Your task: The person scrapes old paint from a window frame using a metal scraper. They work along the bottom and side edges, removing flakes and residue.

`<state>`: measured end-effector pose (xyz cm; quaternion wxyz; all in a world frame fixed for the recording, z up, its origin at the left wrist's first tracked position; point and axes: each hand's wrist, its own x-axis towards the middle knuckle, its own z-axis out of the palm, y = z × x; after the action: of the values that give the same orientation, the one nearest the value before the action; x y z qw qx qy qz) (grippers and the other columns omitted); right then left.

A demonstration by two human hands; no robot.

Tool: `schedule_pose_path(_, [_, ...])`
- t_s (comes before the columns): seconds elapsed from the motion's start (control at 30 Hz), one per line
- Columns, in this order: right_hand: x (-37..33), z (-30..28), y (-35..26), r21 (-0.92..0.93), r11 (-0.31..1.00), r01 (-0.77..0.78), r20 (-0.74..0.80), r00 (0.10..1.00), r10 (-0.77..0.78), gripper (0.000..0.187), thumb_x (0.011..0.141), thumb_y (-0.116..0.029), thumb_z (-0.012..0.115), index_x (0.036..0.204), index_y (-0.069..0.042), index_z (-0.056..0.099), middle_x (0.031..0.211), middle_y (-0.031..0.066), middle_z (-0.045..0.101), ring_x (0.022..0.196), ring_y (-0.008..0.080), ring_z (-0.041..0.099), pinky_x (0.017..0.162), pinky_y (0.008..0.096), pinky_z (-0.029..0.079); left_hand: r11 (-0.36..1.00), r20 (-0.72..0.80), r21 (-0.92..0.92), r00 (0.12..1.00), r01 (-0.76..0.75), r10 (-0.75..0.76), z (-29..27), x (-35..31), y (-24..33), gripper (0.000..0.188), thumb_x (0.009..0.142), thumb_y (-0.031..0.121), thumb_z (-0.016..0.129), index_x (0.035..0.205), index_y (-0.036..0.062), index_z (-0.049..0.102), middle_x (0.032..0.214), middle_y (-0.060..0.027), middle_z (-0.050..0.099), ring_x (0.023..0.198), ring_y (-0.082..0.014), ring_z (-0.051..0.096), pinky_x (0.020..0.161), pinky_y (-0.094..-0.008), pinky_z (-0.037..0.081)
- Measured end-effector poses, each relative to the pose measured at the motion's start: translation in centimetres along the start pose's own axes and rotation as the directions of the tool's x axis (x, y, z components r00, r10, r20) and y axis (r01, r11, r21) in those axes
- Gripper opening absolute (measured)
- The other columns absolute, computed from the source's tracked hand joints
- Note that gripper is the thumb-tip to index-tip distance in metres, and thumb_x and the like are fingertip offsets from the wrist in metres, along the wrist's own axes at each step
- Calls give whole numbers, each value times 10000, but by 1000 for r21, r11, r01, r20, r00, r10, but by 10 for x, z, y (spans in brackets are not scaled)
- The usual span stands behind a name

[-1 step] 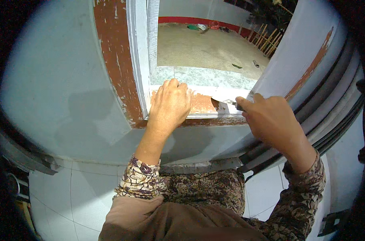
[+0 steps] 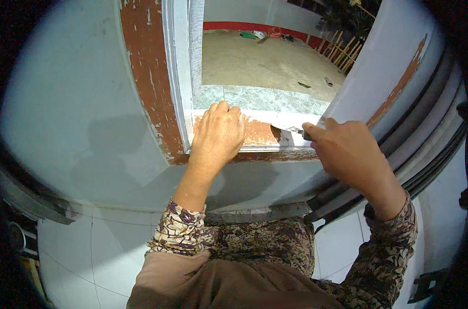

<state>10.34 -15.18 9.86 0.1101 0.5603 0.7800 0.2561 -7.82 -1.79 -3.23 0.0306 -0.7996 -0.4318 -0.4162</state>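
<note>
A window frame's bottom sill (image 2: 259, 129) runs across in front of me, its white paint scraped back to brown in the middle. My left hand (image 2: 219, 129) rests on the sill's left part, fingers curled over its far edge; the fingertips are hidden. At the right, my right hand (image 2: 347, 152) is closed around the dark handle of a scraper (image 2: 290, 126), with the index finger stretched along it. The scraper's thin metal blade points left and lies against the sill, beside the bared brown patch. Its shadow falls on the brown surface.
The left jamb (image 2: 150, 72) shows brown with chipped paint; the right jamb (image 2: 383, 67) is mostly white. Dark and grey curved bands (image 2: 424, 123) stand at the right. Beyond the opening lie green tiles (image 2: 270, 97), a concrete yard (image 2: 259, 59) and a bamboo fence (image 2: 344, 54).
</note>
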Motion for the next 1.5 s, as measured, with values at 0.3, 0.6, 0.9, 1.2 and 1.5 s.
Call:
schedule_pose_path(0.3, [-1, 5, 2, -2, 1000, 7, -22, 1000, -7, 291, 852, -184, 623, 1132, -115, 595, 792, 135, 628, 613, 311, 624, 544, 424, 472, 1000, 11, 11, 1000, 10, -10, -1, 4, -1, 250, 934, 213, 526, 914, -1, 653, 910, -187, 579, 916, -351, 571, 804, -469, 463])
schedule_pose_path(0.6, [-14, 1, 1, -14, 1000, 26, -10, 1000, -27, 201, 817, -77, 552, 997, -35, 630, 758, 147, 640, 608, 276, 654, 518, 405, 507, 999, 16, 15, 999, 31, -31, -2, 4, 0, 246, 935, 213, 521, 920, 5, 653, 915, -180, 582, 924, -346, 570, 813, -465, 461])
schedule_pose_path(0.9, [6, 6, 1, 9, 1000, 23, -32, 999, -23, 294, 848, -165, 616, 1130, -87, 599, 780, 133, 627, 617, 313, 628, 543, 428, 480, 1000, 16, 16, 1000, 10, -10, -1, 5, -1, 233, 902, 171, 535, 894, -36, 641, 889, -190, 572, 936, -327, 564, 867, -433, 467])
schedule_pose_path(1.2, [-1, 10, 4, 1, 1000, 12, 2, 1000, -12, 287, 852, -177, 615, 1128, -99, 599, 786, 139, 627, 651, 311, 637, 556, 433, 482, 1000, 28, 13, 999, 20, -20, -3, 5, 1, 243, 915, 180, 540, 878, -38, 640, 886, -191, 572, 918, -322, 569, 854, -436, 471])
schedule_pose_path(1.5, [10, 4, 2, -36, 999, 28, 7, 1000, -27, 270, 848, -140, 600, 1112, -86, 622, 792, 147, 638, 644, 309, 643, 567, 420, 493, 1000, 2, 16, 1000, 3, -3, -1, 4, 0, 254, 934, 218, 527, 912, -4, 648, 909, -185, 575, 926, -349, 568, 805, -467, 468])
